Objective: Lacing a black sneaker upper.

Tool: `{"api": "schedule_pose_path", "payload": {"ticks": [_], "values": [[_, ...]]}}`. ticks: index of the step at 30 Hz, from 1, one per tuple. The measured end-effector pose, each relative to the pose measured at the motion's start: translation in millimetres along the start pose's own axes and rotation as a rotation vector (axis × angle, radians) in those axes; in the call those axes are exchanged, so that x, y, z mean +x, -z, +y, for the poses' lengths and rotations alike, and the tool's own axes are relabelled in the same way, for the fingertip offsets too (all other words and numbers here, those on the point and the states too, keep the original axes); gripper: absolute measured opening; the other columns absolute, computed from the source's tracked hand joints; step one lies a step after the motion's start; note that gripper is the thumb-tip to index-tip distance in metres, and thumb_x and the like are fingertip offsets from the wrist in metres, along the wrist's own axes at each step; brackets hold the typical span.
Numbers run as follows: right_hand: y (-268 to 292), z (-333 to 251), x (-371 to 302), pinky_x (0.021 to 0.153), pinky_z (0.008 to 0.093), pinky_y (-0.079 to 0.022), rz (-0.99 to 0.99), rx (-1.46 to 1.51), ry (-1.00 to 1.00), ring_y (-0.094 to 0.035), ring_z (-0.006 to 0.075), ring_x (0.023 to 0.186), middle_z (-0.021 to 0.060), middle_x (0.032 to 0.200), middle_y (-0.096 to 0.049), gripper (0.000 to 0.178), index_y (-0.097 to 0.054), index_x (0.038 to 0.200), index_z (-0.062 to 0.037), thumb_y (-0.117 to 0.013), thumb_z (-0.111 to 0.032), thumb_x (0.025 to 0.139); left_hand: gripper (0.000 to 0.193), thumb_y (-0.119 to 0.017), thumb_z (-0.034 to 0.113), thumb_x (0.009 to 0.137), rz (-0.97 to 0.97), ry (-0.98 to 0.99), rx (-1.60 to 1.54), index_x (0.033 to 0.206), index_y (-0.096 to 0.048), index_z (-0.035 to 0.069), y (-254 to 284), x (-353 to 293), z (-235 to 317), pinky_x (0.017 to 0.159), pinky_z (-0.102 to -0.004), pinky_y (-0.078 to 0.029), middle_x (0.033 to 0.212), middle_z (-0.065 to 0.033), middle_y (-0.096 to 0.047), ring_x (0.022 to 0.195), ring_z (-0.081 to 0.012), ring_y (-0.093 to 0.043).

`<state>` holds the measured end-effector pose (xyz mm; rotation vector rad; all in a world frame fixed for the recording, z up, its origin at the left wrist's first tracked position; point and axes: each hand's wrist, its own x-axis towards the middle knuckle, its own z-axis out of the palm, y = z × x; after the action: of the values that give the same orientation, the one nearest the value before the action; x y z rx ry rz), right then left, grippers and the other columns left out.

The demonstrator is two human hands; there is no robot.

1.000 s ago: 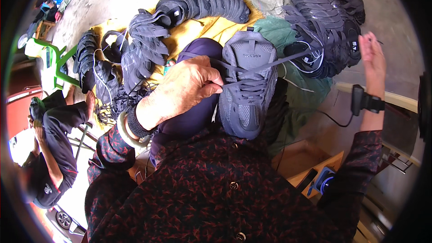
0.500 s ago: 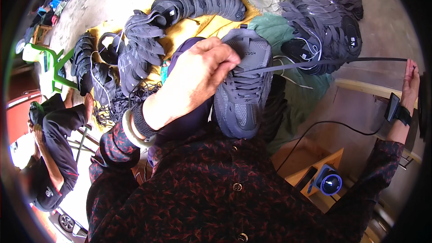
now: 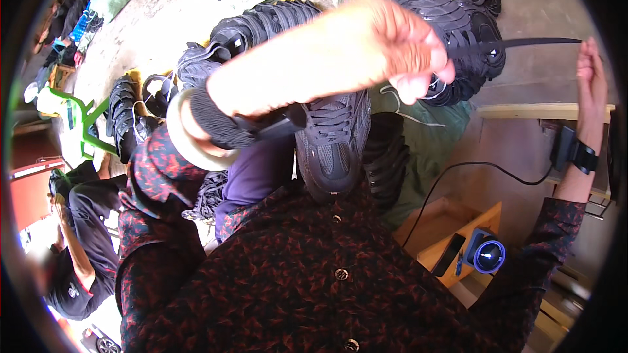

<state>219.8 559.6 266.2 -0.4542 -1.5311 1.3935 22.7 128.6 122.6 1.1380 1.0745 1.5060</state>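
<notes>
A dark grey sneaker (image 3: 332, 147) with laces threaded across its front sits upright against my lap, toe toward me. My left hand (image 3: 402, 49) is above and beyond it, fingers closed in a pinch at the near end of a flat dark shoelace (image 3: 517, 43). That shoelace runs taut to the far right, where my right hand (image 3: 591, 75) grips it between fingertips with the arm stretched out. My left forearm hides the sneaker's tongue and heel. Whether the shoelace still runs back to the sneaker cannot be seen.
Rows of dark sneakers (image 3: 451, 6) lie on cloths at the back. Loose black laces (image 3: 210, 193) are heaped beside my left leg. At right are a wooden box (image 3: 445, 222), a blue-ringed round device (image 3: 487, 255) and a black cable (image 3: 487, 178). Another person (image 3: 78, 248) sits at left near a green stool (image 3: 78, 117).
My left hand has moved from the sneaker's tongue up and right along the shoelace, toward my right hand. The right hand appears slightly higher, and the whole view has shifted a little.
</notes>
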Motion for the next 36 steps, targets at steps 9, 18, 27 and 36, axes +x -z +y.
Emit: {"api": "schedule_pose_path", "payload": {"ticks": [9,18,27,36], "values": [[-72.6,138.6,-177.3,0.076,0.0293,-0.056,-0.523,0.106,-0.552,-0.067,0.0172,0.081,0.0091,0.098,-0.067,0.026,-0.062,0.122,0.0018,-0.061,-0.009,0.099,0.029,-0.062,0.021,0.101,-0.124,-0.231,-0.292,0.122,-0.060,0.001,72.7,-53.6,90.0,0.089,-0.0323,-0.047,0.101,-0.0107,-0.061,0.085,-0.0152,-0.059],[-181.0,196.1,-258.5,0.080,0.0300,-0.052,-0.909,-0.320,-0.118,-0.065,0.0138,0.086,0.0056,0.092,-0.070,0.022,-0.071,0.104,-0.0015,-0.063,-0.021,0.097,0.015,-0.051,0.007,0.106,0.656,-0.239,-0.065,0.119,-0.048,0.000,133.6,-273.9,167.6,0.072,-0.0239,-0.036,0.083,0.0012,-0.042,0.068,-0.0092,-0.035],[-215.0,199.8,-266.1,0.079,0.0402,-0.052,-1.203,-0.554,-0.055,-0.069,0.0297,0.089,0.0148,0.093,-0.071,0.035,-0.069,0.107,-0.0037,-0.063,-0.035,0.093,0.020,-0.058,0.024,0.105,1.165,0.039,0.209,0.117,-0.060,0.009,133.8,-363.4,140.4,0.049,-0.0206,-0.021,0.076,0.0077,-0.045,0.054,-0.0013,-0.027],[-221.7,201.0,-274.8,0.082,0.0362,-0.052,-1.208,-0.519,-0.045,-0.068,0.0254,0.089,0.0150,0.097,-0.071,0.037,-0.067,0.116,-0.0016,-0.064,-0.031,0.094,0.014,-0.071,0.018,0.096,0.773,0.452,0.183,0.104,-0.069,0.007,32.6,-180.3,-23.6,0.060,-0.0206,-0.043,0.086,0.0006,-0.066,0.066,-0.0053,-0.053]]}}
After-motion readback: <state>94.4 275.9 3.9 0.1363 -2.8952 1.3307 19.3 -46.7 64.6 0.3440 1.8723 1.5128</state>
